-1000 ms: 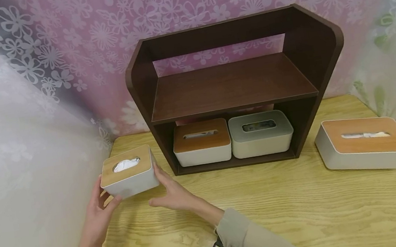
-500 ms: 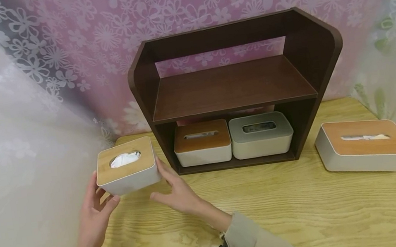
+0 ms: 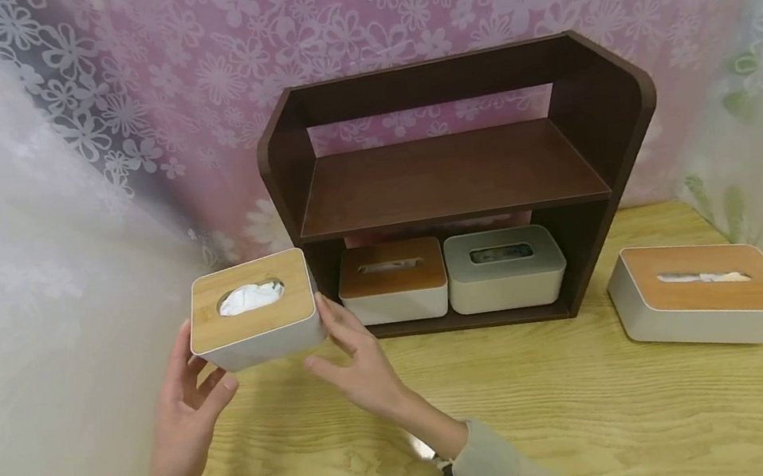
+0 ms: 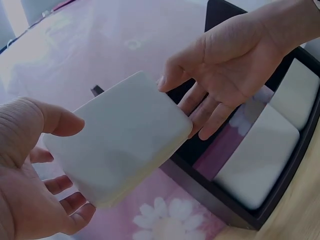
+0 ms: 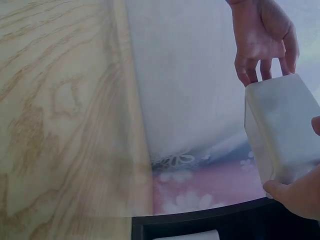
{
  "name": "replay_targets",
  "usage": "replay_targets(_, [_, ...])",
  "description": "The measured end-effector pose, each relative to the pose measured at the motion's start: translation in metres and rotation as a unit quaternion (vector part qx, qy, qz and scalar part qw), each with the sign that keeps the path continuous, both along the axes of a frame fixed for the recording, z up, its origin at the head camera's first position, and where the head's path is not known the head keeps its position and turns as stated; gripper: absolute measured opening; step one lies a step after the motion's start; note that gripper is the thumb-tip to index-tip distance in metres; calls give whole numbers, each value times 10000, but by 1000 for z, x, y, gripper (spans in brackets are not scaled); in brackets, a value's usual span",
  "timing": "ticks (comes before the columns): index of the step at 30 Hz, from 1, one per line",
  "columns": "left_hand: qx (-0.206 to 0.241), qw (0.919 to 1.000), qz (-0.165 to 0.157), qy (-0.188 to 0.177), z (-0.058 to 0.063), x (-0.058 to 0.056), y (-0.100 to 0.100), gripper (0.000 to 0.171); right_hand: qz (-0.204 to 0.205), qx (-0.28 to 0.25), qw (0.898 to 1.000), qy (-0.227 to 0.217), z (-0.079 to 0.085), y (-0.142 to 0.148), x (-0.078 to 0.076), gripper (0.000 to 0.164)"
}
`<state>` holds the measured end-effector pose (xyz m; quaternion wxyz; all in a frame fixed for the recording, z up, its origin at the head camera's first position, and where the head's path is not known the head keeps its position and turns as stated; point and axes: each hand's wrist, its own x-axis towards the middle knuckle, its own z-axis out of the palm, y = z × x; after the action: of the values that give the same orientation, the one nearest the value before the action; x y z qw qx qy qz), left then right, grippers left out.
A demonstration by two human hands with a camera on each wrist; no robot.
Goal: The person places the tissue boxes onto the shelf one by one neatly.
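Note:
A small tissue box (image 3: 256, 327) with a light wooden lid and white body is held in the air left of the shelf, tissue showing in its oval slot. My left hand (image 3: 181, 417) grips its left end, thumb toward the front and underside. My right hand (image 3: 361, 361) holds the opposite end with its fingers. In the left wrist view the plain white underside of the tissue box (image 4: 125, 135) faces the camera, between the left hand (image 4: 30, 155) and right hand (image 4: 240, 60). The right wrist view shows the tissue box (image 5: 287, 120) between both hands.
A dark brown shelf (image 3: 453, 176) stands behind. Its lower level holds a brown-lidded tissue box (image 3: 395, 300) and a grey-lidded one (image 3: 506, 282). A larger wooden-lidded tissue box (image 3: 714, 287) sits on the table (image 3: 556, 408) at right. A white curtain (image 3: 64, 352) hangs at left.
Both hands have raised the small tissue box and brought it closer and slightly right, so it now overlaps the shelf's left side. The other boxes stay in place; the head view has shifted slightly.

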<state>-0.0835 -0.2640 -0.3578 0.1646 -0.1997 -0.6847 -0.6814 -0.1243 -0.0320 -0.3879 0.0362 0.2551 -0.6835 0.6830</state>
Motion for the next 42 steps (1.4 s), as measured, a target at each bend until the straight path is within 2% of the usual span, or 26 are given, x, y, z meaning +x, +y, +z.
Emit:
replay_targets(5, [136,9995,-157,222,13,0,11,88,-181,-79,9994,302,13,8,6,78])
replay_targets(12, [290,9944,-510,877,27,1,28,87,-404,-13,9960,795,26,21,15,80])
replay_targets(19, [260,9900,-764,1158,37,-4,44,88,-505,-87,9939,980,34,37,19,82])
replay_targets(31, [172,9889,-809,1234,45,-11,69,91,-887,-94,9864,1380,40,59,26,82])
replay_targets(42, [-82,9903,-938,1020,56,-29,90,92,-944,-453,9830,1509,48,81,16,84])
